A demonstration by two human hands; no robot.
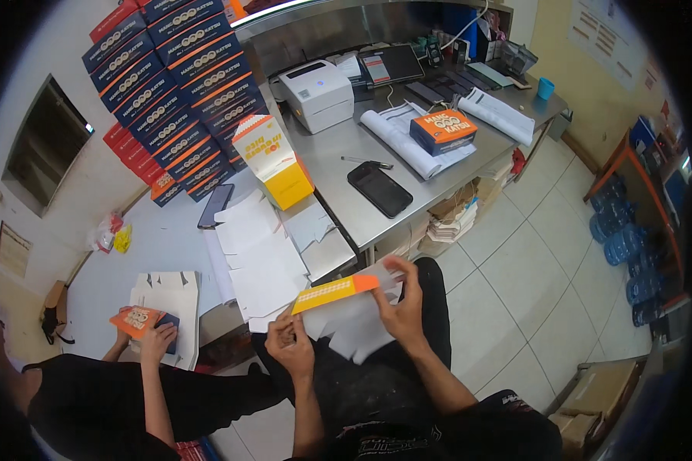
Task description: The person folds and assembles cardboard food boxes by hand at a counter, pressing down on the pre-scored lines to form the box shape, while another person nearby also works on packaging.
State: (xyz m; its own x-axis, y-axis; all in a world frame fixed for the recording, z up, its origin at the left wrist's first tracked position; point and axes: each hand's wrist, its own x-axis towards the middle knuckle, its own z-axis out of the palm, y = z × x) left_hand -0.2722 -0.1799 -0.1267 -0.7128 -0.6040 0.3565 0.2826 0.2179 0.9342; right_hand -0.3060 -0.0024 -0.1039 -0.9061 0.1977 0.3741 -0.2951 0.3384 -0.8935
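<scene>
Above my lap I hold a partly folded paperboard box (334, 294), with a yellow and orange printed side and pale flaps hanging below. My left hand (291, 347) pinches its left end, fingers curled. On the right end, my right hand (402, 303) grips the board between thumb and fingers. Just beyond, a stack of flat white box blanks (261, 257) lies on the table edge. A yellow and white box (275, 165) stands behind these blanks.
At left, a co-worker's hands (158, 342) hold an orange and navy box (137, 321). Tall stacks of navy boxes (184, 100) rise behind. The steel counter (327, 173) carries a phone (380, 189), a white printer (315, 94), paper rolls and an orange box (443, 131). Blue water bottles (624, 244) stand at right.
</scene>
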